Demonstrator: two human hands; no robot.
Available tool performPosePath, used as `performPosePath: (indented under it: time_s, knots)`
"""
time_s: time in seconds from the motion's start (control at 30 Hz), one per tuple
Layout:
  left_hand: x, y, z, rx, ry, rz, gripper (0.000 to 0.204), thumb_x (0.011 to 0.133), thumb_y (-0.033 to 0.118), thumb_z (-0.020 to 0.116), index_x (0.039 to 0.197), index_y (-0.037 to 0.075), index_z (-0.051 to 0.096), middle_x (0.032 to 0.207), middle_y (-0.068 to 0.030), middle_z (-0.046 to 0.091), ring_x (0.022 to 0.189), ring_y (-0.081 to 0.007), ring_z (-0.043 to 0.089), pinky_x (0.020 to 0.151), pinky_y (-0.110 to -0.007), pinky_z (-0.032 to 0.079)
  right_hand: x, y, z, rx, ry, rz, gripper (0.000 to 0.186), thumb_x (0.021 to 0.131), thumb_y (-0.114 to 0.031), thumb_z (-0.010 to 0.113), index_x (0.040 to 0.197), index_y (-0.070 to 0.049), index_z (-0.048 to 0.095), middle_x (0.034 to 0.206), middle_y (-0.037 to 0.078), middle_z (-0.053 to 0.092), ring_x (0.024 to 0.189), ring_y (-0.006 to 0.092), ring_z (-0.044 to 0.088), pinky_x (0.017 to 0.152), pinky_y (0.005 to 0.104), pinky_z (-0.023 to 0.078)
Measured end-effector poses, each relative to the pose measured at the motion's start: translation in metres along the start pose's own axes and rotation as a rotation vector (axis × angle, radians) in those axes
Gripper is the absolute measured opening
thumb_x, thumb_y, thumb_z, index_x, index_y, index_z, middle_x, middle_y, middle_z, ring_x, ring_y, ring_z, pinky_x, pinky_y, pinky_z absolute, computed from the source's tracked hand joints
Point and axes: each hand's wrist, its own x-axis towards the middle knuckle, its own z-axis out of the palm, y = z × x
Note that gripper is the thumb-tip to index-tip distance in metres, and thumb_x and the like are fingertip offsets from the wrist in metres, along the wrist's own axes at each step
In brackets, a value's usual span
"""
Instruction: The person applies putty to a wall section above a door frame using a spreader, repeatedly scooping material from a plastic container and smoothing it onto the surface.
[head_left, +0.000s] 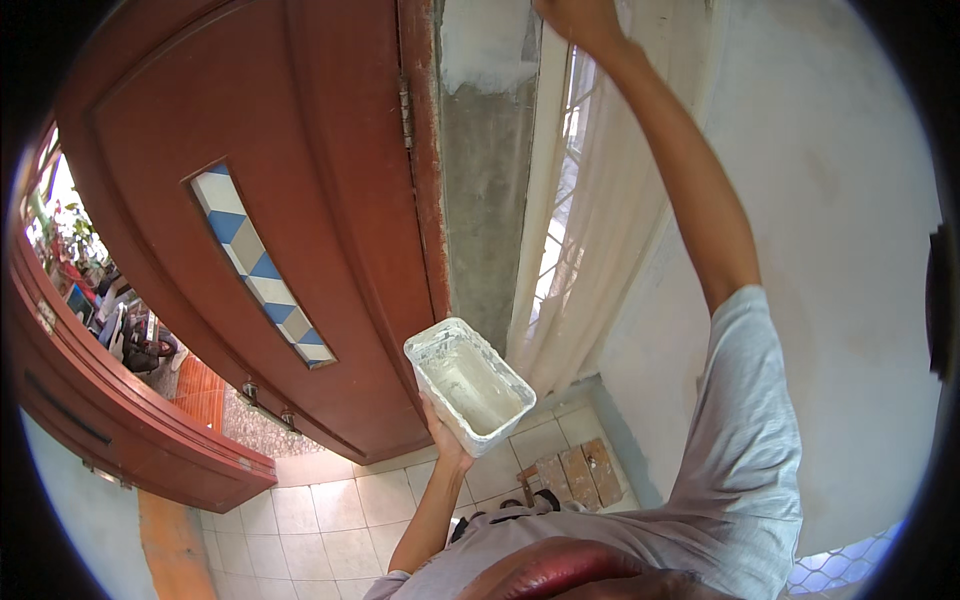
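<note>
My left hand (447,440) is closed around the side of a rectangular white plastic tub (428,385), holding it up in front of me. Inside lies a smooth off-white paste (478,385), with smears of it drying along the walls and rim. My right arm is stretched high, and my right hand (582,18) reaches the top edge of the picture. Its fingers are cut off there, so what it holds does not show. Near that hand runs a narrow grey cement wall strip (487,190), its upper part coated a paler white (487,45).
A red-brown door (340,150) with a patterned panel stands left of the strip. To the right hang pale curtains (590,230) over a barred window, beside a white wall (830,250). Below are a tiled floor (335,505) and a small wooden stool (580,475).
</note>
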Motion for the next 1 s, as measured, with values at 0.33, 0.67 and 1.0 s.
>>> performPosePath:
  time_s: [0.33,0.67,1.0]
  knots:
    - [-0.001,-0.003,-0.009,-0.023,0.02,0.032,0.077,0.107,0.067,0.035,0.162,0.014,0.033,0.16,-0.0116,0.043,0.143,-0.0317,0.047,0.119,-0.047,0.04,-0.092,-0.017,0.053,-0.215,-0.303,0.028,0.072,0.084,-0.001,0.063,0.152,-0.022,0.052,0.145,0.011,0.063,0.122,0.0317,0.066,0.093,0.0446,0.06]
    - [-0.015,-0.001,-0.007,0.046,0.014,0.072,0.083,0.104,0.071,0.037,0.163,0.013,0.031,0.163,-0.012,0.039,0.146,-0.0312,0.044,0.121,-0.045,0.037,-0.315,-0.123,0.061,-0.012,-0.463,0.108,0.091,0.077,0.01,0.061,0.159,-0.024,0.043,0.154,0.014,0.054,0.129,0.0353,0.062,0.097,0.0433,0.06]
    - [-0.05,-0.004,-0.035,0.014,0.089,0.086,0.08,0.105,0.07,0.034,0.163,0.014,0.029,0.163,-0.0113,0.038,0.146,-0.0304,0.044,0.12,-0.046,0.04,-0.243,-0.137,0.073,0.027,-0.223,0.525,0.08,0.078,0.008,0.062,0.153,-0.017,0.052,0.134,0.02,0.065,0.122,0.0404,0.064,0.101,0.0463,0.056]
